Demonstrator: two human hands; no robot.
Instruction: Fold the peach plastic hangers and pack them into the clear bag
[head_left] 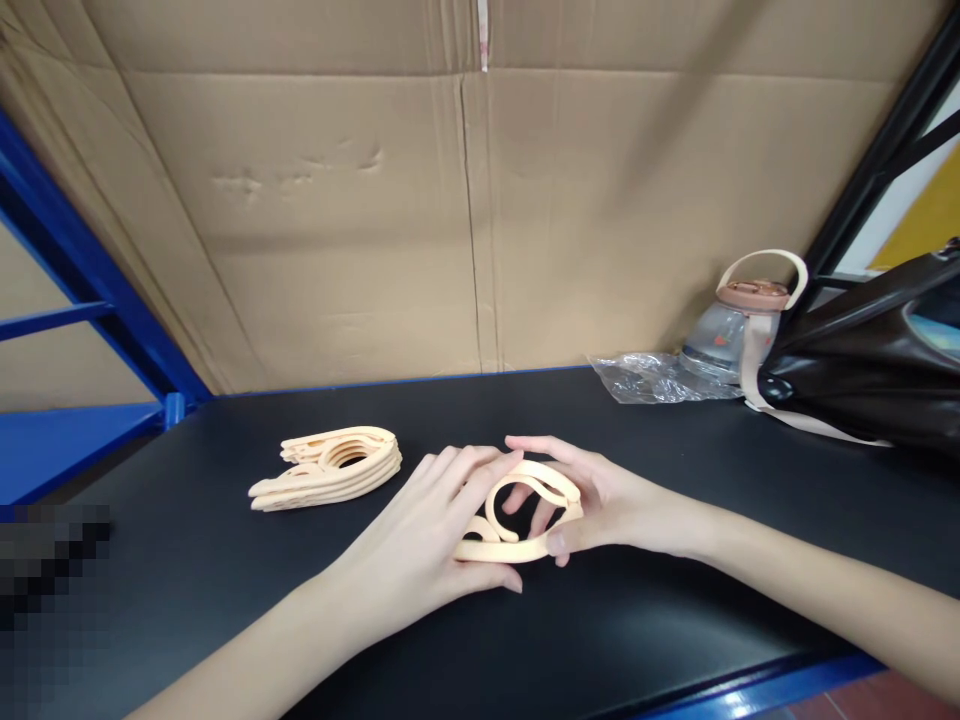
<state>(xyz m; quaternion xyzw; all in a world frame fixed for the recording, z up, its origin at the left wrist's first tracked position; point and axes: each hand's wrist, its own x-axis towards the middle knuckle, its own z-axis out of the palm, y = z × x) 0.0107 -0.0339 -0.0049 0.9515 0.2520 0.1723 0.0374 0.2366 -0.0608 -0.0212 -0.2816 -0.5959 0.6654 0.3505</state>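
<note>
A cream plastic folding hanger, folded into a compact loop, is held above the black table by both hands. My left hand wraps round its left end, with the fingers over the top and the thumb below. At the right end, my right hand grips the hanger, its thumb on the near arm and its fingers behind. Part of the hanger's left end is hidden by my left hand. To the left of my hands, a stack of several similar folded hangers lies on the table.
The black tabletop has a blue edge, with cardboard standing behind it. At the back right are a clear plastic bag, a water bottle with a strap, and a dark leather bag. A blue frame rises at left.
</note>
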